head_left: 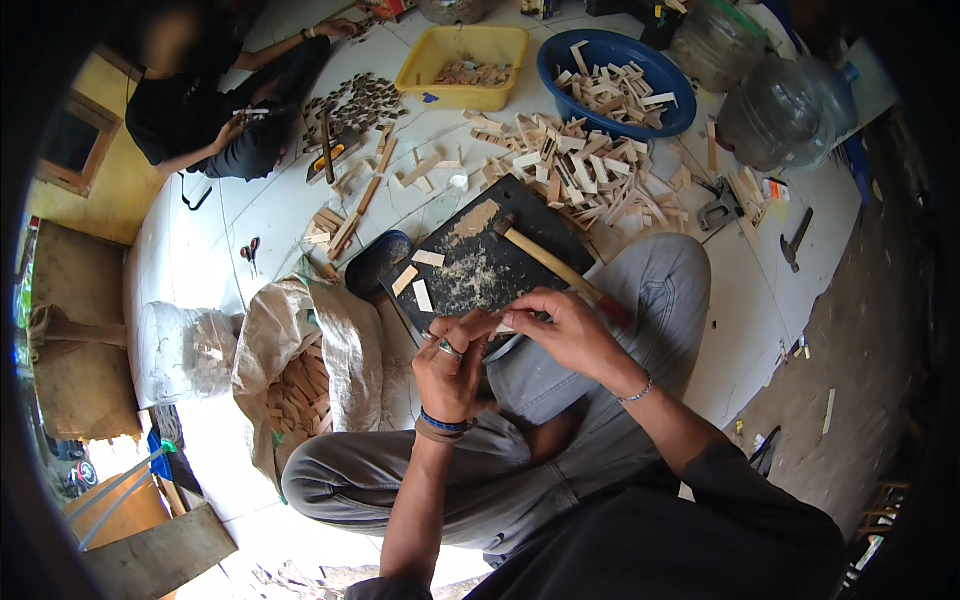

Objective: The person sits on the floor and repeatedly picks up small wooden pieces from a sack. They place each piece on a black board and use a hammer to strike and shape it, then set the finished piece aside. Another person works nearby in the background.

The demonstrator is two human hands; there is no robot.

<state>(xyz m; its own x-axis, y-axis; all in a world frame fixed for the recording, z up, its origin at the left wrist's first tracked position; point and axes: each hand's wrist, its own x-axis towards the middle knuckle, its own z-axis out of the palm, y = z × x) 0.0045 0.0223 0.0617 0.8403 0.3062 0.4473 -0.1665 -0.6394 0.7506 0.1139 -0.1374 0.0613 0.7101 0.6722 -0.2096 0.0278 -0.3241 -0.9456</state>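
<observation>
My left hand (447, 368), with rings on its fingers, and my right hand (568, 335) meet above my lap at the near edge of a black board (541, 212). Pinched between their fingertips is a small pale wooden piece (505, 327), mostly covered by the fingers. On the board lie several flat wooden pieces (423, 296), sawdust (470, 285) and a wooden-handled hammer (548, 257). The hammer's head points away from me, and its red grip end is beside my right hand.
An open sack (350, 335) of wood pieces stands left, by a dark blue dish (372, 268). Ahead are a wood pile (590, 175), a blue basin (683, 112) and a yellow tub (415, 92). A staple gun (718, 205) and another hammer (796, 240) lie right. Another person (215, 110) sits far left.
</observation>
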